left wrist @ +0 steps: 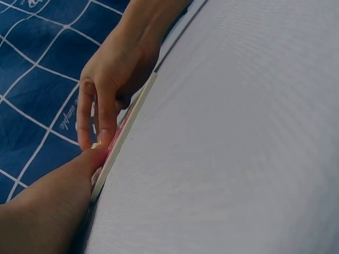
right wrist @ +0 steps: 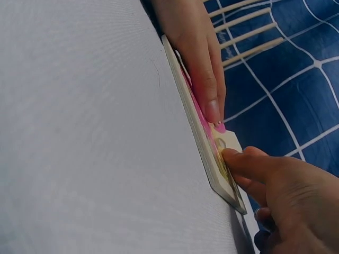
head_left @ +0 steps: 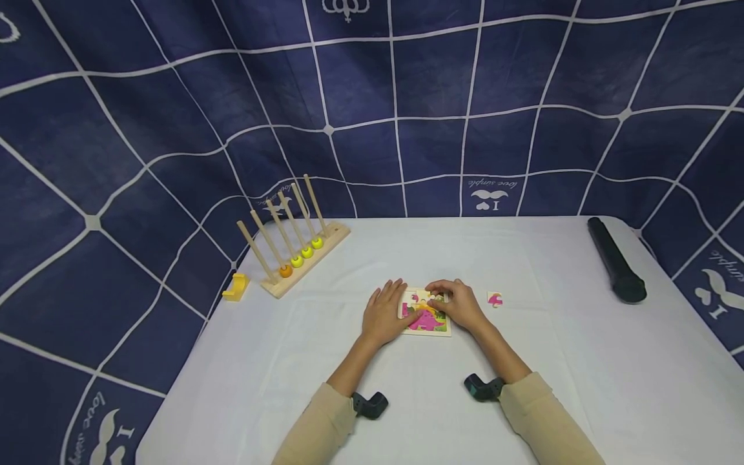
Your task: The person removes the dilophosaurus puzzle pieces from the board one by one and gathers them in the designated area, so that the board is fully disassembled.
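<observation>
On the white table lies a small wooden jigsaw puzzle [head_left: 427, 333] with a pink dinosaur picture in a pale frame. My left hand [head_left: 383, 315] rests along the frame's left side, fingers extended and thumb on the picture. At the upper right of the puzzle, my right hand [head_left: 459, 307] bends its thumb and fingers together. It pinches a puzzle piece [left wrist: 96, 145], mostly hidden by the fingertips in the left wrist view. A loose puzzle piece [head_left: 495, 299], white and pink, lies on the table to the right of this hand.
A wooden peg rack [head_left: 305, 263] with yellow and orange beads stands at the back left. Beside it sits a small yellow block [head_left: 235, 288]. A long black object [head_left: 617, 261], shaped like a microphone, lies at the right. Dark blue gridded cloth [head_left: 430, 84] hangs behind the table.
</observation>
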The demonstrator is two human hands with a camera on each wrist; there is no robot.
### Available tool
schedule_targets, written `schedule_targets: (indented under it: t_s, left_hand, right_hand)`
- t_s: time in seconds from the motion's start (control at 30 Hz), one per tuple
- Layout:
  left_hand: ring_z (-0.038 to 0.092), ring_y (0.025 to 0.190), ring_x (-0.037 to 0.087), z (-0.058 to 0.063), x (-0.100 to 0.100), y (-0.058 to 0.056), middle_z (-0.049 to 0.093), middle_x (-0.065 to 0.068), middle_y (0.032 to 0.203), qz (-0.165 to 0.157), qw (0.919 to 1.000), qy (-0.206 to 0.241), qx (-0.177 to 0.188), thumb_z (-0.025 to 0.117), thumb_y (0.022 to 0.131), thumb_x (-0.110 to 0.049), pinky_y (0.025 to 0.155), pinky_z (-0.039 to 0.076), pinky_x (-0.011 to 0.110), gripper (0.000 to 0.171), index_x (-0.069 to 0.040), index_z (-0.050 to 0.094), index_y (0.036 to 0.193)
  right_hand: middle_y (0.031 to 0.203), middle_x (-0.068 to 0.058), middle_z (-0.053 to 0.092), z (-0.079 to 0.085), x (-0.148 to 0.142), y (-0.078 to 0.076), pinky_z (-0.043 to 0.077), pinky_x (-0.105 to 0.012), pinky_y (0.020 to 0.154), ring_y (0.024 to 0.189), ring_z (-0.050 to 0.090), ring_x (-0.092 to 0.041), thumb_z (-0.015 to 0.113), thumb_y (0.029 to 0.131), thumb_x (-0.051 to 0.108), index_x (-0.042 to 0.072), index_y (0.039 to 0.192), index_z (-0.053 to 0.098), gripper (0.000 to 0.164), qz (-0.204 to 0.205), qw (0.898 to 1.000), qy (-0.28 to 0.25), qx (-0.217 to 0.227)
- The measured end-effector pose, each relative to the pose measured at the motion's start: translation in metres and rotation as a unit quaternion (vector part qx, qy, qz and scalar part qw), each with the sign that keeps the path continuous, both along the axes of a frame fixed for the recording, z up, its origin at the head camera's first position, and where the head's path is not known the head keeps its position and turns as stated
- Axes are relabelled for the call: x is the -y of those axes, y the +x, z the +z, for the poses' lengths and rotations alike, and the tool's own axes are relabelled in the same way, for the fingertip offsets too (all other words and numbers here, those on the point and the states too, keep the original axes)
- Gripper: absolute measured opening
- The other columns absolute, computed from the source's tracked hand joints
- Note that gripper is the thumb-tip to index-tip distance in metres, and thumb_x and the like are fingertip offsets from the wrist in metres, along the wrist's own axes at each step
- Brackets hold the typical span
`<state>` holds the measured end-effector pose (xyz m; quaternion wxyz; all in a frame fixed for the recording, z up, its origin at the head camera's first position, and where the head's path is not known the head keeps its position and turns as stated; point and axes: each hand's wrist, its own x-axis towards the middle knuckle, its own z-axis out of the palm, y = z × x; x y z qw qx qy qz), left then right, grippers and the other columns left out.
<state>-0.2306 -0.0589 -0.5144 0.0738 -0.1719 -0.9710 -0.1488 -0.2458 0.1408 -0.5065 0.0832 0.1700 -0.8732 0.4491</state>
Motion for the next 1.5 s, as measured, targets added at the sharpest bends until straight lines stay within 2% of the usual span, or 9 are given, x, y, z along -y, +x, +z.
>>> schedule_targets:
  t_s: [0.3,0.7,0.87,1.1,1.23,1.4,1.47,1.5]
  left_hand:
    - [0.026,0.133,0.020,-0.001,0.000,0.001,0.035,0.001,0.142,-0.009,0.9994,0.014,-0.032,0.042,0.079,-0.069,0.109,0.020,0.041,0.079,-0.014,0.039,0.136]
    - [0.024,0.134,0.018,0.003,0.000,0.001,0.032,-0.001,0.144,-0.007,0.9998,0.001,-0.021,0.041,0.079,-0.069,0.109,0.020,0.040,0.078,-0.016,0.037,0.137]
    - [0.025,0.134,0.018,0.003,0.000,0.002,0.033,-0.001,0.143,-0.009,0.9996,0.003,-0.026,0.041,0.079,-0.069,0.109,0.020,0.040,0.079,-0.016,0.038,0.136]
    - [0.024,0.134,0.017,0.002,0.000,0.002,0.033,-0.001,0.144,-0.008,0.9998,0.000,-0.020,0.039,0.079,-0.070,0.109,0.019,0.039,0.080,-0.016,0.038,0.137]
    - [0.024,0.134,0.018,0.002,0.000,0.003,0.033,-0.001,0.144,-0.007,0.9998,0.003,-0.020,0.039,0.079,-0.070,0.109,0.020,0.040,0.079,-0.016,0.039,0.136]
    - [0.023,0.134,0.018,0.003,-0.001,0.002,0.032,-0.001,0.144,-0.005,0.9998,-0.001,-0.019,0.038,0.079,-0.070,0.109,0.019,0.039,0.079,-0.016,0.038,0.137]
    - [0.023,0.135,0.017,0.002,-0.001,0.002,0.031,-0.001,0.144,-0.004,0.9999,-0.002,-0.015,0.038,0.079,-0.070,0.110,0.019,0.039,0.080,-0.016,0.037,0.137]
    - [0.022,0.135,0.017,0.002,0.000,0.002,0.031,-0.002,0.145,-0.003,0.9999,-0.004,-0.013,0.037,0.079,-0.071,0.110,0.019,0.039,0.080,-0.016,0.037,0.137]
  right_hand:
    - [0.083,0.004,0.067,-0.001,-0.001,0.001,0.033,-0.027,0.057,0.067,0.042,-0.016,0.074,0.073,0.020,0.019,0.099,0.069,0.027,0.007,1.000,-0.003,0.003]
    - [0.081,0.006,0.069,-0.001,-0.002,0.000,0.029,-0.025,0.054,0.061,0.039,-0.012,0.074,0.073,0.021,0.021,0.099,0.068,0.027,0.019,0.999,-0.006,-0.040]
    - [0.081,0.007,0.068,-0.002,-0.002,0.001,0.028,-0.025,0.051,0.059,0.034,-0.013,0.073,0.074,0.021,0.023,0.099,0.068,0.026,0.016,0.999,-0.009,-0.034]
    - [0.081,0.008,0.068,-0.003,-0.003,0.001,0.028,-0.025,0.052,0.060,0.036,-0.013,0.073,0.074,0.024,0.023,0.099,0.068,0.025,0.014,0.999,-0.024,-0.018]
    - [0.084,0.005,0.068,-0.001,-0.004,0.002,0.030,-0.025,0.053,0.064,0.042,-0.014,0.073,0.074,0.024,0.023,0.100,0.068,0.026,0.011,0.999,-0.045,0.000]
    - [0.092,0.000,0.068,0.006,-0.008,0.004,0.039,-0.021,0.062,0.081,0.055,-0.014,0.071,0.076,0.025,0.020,0.103,0.067,0.027,0.009,0.995,-0.093,0.036]
    - [0.094,-0.003,0.067,0.010,-0.013,0.006,0.039,-0.020,0.061,0.080,0.055,-0.013,0.071,0.076,0.024,0.018,0.103,0.067,0.028,0.006,0.993,-0.106,0.041]
    - [0.093,-0.003,0.067,0.012,-0.016,0.007,0.037,-0.020,0.057,0.074,0.053,-0.013,0.071,0.076,0.024,0.017,0.103,0.067,0.028,0.000,0.993,-0.109,0.040]
